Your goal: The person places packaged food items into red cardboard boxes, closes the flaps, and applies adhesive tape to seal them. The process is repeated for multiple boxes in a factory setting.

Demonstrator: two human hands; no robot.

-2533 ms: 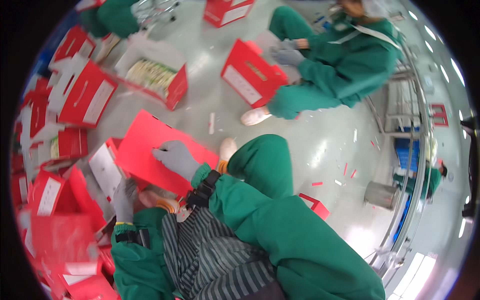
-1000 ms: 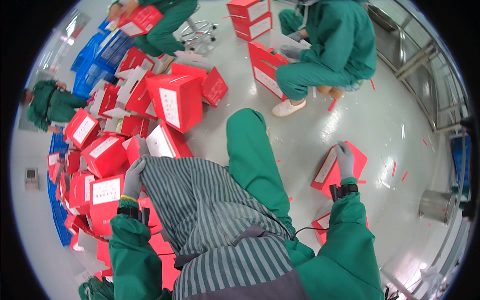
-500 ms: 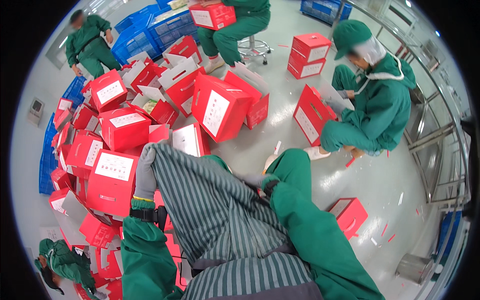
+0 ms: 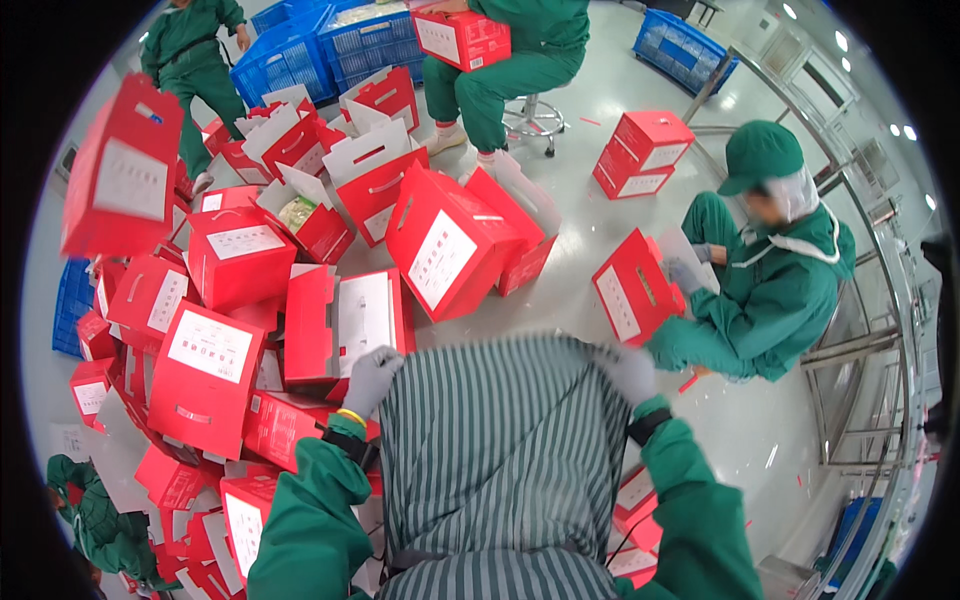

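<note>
At six o'clock, green-and-grey striped apron [image 4: 500,440], stretched between gloved hands. Left hand [image 4: 373,381] at eight o'clock, fingers pinching apron's corner; right hand [image 4: 630,373] at four o'clock, by opposite corner, fingers blurred, cannot tell grip. Red cartons [image 4: 240,280] heaped at nine o'clock.

From the wearer's head, the left of two side-by-side fisheye cameras looks down and forward, the striped apron [image 4: 500,440] close beneath, red boxes [image 4: 205,385] reaching away on the left, a co-worker [image 4: 785,255] farther on the right; straight lines bow toward its rim.
</note>
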